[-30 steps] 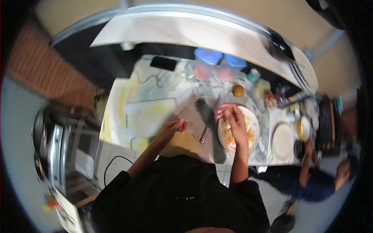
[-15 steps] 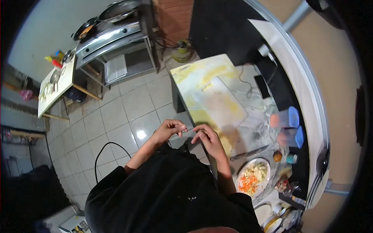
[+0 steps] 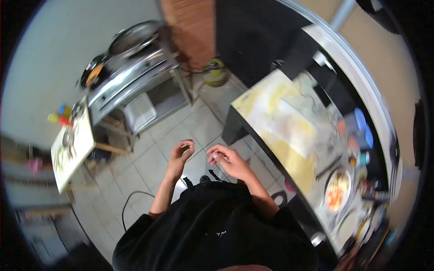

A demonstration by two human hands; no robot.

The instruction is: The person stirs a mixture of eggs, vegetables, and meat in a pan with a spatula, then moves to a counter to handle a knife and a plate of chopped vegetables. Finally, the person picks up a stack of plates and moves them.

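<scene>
Both hands are in front of my black shirt, over the tiled floor. My left hand (image 3: 181, 156) has its fingers curved and the thumb apart, with nothing visible in it. My right hand (image 3: 229, 162) faces it across a small gap, fingers loosely stretched and no object seen between them. Nearest to the right hand is the counter (image 3: 296, 169) at the right. On it lie a whitish cutting board (image 3: 294, 128) with yellow stains, a dark knife (image 3: 328, 168), and an oval plate (image 3: 328, 205) of shredded orange and pale vegetables.
Blue-lidded plastic containers (image 3: 360, 124) stand at the counter's back, near a phone (image 3: 322, 95). Ahead left is a metal stove (image 3: 131, 74) carrying a wok (image 3: 135, 38) and a pan (image 3: 92, 74). A green gas cylinder (image 3: 216, 74) and a small side table (image 3: 83, 147) stand on the floor.
My hands have moved apart; the left fingers have opened from a pinch near the right fingertips. The view has shifted, with the counter now further right and the stove lower in view.
</scene>
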